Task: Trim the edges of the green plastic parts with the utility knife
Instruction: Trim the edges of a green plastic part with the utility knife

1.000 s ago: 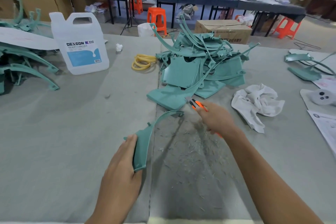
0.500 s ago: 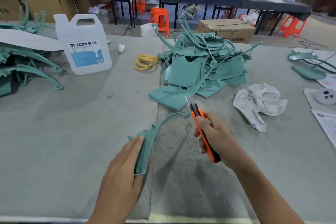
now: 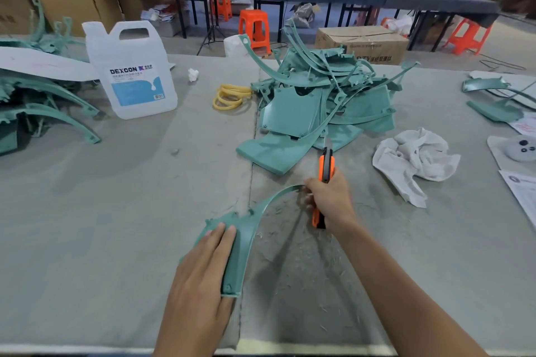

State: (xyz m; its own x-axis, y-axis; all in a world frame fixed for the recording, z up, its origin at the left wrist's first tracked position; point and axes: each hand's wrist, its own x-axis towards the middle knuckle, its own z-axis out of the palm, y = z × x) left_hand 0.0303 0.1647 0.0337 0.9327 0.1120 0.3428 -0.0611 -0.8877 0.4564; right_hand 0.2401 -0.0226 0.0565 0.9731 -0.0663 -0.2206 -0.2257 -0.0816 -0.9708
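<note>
A curved green plastic part [image 3: 249, 226] lies on the grey table in front of me, its thin arc running up and right. My left hand [image 3: 200, 278] lies over its wide lower end with straight fingers pressing it down. My right hand [image 3: 330, 200] grips an orange and black utility knife [image 3: 325, 165] at the far tip of the arc, with the blade pointing away from me. A heap of more green plastic parts [image 3: 316, 104] lies just beyond the knife.
Green shavings [image 3: 304, 243] litter the table under my right arm. A white rag [image 3: 414, 156] lies right of the knife. A white DEXCON jug [image 3: 132, 72], yellow rings [image 3: 230, 95] and another pile of green parts [image 3: 43, 104] sit to the left. Papers [image 3: 522, 191] lie at far right.
My right hand has moved left to the tip of the arc and turned the knife more upright. My left hand has slid further over the part's wide end.
</note>
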